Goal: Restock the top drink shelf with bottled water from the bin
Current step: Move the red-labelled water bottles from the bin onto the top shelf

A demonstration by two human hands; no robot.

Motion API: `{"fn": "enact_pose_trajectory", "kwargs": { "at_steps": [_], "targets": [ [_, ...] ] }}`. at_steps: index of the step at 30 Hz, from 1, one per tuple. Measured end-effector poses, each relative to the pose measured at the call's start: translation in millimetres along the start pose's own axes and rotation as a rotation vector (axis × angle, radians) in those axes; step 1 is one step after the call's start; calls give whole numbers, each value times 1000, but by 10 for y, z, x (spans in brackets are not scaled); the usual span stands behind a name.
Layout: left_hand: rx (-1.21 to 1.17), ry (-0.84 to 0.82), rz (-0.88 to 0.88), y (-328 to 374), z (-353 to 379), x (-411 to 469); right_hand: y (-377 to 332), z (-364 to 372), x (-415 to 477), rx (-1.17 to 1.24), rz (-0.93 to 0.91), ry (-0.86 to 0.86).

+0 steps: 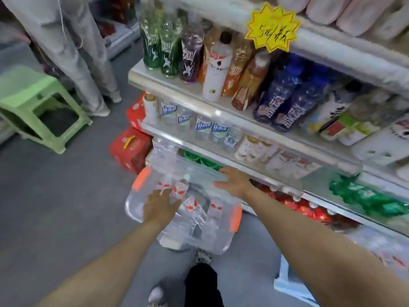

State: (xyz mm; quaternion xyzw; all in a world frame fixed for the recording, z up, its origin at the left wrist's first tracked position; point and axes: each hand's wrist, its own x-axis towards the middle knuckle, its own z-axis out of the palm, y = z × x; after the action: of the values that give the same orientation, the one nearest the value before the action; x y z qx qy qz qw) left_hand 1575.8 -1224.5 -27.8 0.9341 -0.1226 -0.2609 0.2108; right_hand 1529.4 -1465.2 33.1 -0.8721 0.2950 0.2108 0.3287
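Note:
A clear plastic bin [141, 209] with orange latches stands on the floor against the shelving. Several water bottles [192, 204] with red-and-white labels lie inside it. My left hand [160, 206] reaches down into the bin with spread fingers over the bottles, holding nothing that I can see. My right hand [234, 179] rests on the bin's far rim, fingers loosely bent over the edge. The top drink shelf [177, 85] carries green, purple, orange, white and blue bottles.
Lower shelves hold more water bottles [203, 127] and small drinks. Red cartons [130, 149] sit on the floor to the left of the bin. A green plastic stool [33, 103] and another person's legs [88, 69] stand in the aisle. A yellow price tag [273, 27] hangs above.

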Motion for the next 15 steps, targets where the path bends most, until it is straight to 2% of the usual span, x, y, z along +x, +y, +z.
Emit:
{"fn": "enact_pose_trajectory", "kwargs": {
  "at_steps": [3,6,15],
  "targets": [
    [52,8,-64,-190,388,43,255,470,297,155,107,-100],
    [129,88,-103,-346,618,135,369,805,601,281,190,-188],
    [292,221,-191,-663,1023,357,143,1405,1622,496,307,-312]
  ]
}}
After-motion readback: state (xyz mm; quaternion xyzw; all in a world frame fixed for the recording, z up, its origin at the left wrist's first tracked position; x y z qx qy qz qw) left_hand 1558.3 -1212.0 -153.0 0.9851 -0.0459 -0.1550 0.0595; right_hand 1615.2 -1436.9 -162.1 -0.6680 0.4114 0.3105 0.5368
